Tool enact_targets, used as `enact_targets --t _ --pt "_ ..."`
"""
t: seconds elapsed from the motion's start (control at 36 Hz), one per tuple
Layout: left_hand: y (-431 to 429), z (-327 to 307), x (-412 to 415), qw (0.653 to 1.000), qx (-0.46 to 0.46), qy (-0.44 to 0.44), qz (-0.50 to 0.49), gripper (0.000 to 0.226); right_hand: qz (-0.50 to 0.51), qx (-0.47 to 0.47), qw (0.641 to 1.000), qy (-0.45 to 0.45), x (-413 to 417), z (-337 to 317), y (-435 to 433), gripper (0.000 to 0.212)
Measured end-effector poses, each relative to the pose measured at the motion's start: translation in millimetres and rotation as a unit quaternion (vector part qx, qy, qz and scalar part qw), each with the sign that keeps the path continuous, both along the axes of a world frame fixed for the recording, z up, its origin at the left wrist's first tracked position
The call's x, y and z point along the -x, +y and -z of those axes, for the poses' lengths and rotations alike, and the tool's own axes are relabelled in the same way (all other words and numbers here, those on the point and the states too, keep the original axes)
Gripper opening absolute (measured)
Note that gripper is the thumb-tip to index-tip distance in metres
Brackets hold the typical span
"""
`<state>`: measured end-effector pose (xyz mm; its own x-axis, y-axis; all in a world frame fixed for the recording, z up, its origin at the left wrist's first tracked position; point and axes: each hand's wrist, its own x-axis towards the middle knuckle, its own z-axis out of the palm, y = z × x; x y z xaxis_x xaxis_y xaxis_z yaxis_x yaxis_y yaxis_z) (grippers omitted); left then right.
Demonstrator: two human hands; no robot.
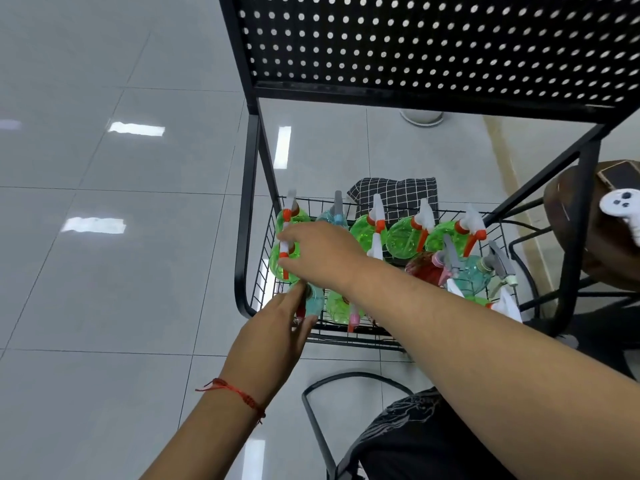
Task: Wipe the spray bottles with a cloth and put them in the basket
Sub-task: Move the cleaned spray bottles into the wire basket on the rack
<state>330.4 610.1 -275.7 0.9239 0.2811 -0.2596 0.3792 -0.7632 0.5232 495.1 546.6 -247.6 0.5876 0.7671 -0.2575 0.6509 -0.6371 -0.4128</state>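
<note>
1. There is a single view, from a wide-angle camera worn on the person's head.
2. It faces forward and steeply down, from just above a wire basket point(264, 271) at mid-frame.
3. A perforated black shelf point(433, 46) looms close across the top, and the tiled floor point(104, 271) spreads away to the left.

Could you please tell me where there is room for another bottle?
The wire basket is crowded. One narrow gap shows between the back-row green spray bottles and the red spray bottle. The perforated top shelf is bare.
</note>
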Motion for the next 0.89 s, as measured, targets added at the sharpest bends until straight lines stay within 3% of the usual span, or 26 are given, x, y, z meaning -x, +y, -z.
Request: enact_targets --t 0.11,0.25,0.44,0.67,0.78,0.89 --pt "1.1 -7.2 1.0 1.0 -0.005 0.0 0.002 0.05 0.032 -0.04 0.998 0.032 0.2 -7.0 -4.5 0.047" --pt "8.9 -25.3 -0.1 1.0 -0.012 -0.009 -0.001 0.059 0.135 -0.148 0.977 0.07 -7.0 -24.2 -21.3 0.035" --pt "39.8 -56.7 -58.4 0.991 -0.032 -0.111 -0.061 0.04 0.212 -0.199 0.953 0.087 -30.2 -30.1 -58.8 0.032" --pt "44.0 -26.7 -124.6 0.995 -0.08 0.058 0.007 0.059 0.202 -0.175 0.96 0.086 -16.0 -39.4 -88.8 0.032" --pt "44.4 -12.4 -126.3 0.993 -0.094 0.071 0.009 0.074 0.2 -0.158 0.964 0.08 -12.3 -41.1 -102.5 0.032" --pt "43.6 -6.7 -126.6 0.992 -0.108 0.068 0.011 0.075 0.208 -0.153 0.962 0.086 -10.7 -35.2 -111.2 0.034"
